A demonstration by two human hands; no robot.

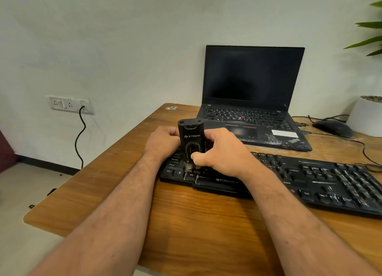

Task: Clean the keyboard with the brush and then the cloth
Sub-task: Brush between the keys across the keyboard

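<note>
While the brown wooden desk (206, 224) carries it all, the black open laptop (254, 93) sits at the far edge and the long black keyboard (310, 182) nearer the front. Upright on its left end: the black plastic brush (191, 143), right hand (219, 151) gripping it, left hand (162, 143) curled against its side.

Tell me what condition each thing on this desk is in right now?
brush: upright, bristles down on the keyboard, held by both hands
keyboard: flat on the desk
left hand: grips brush
right hand: grips brush
laptop: lid open, screen dark
mouse: idle beside laptop
</note>
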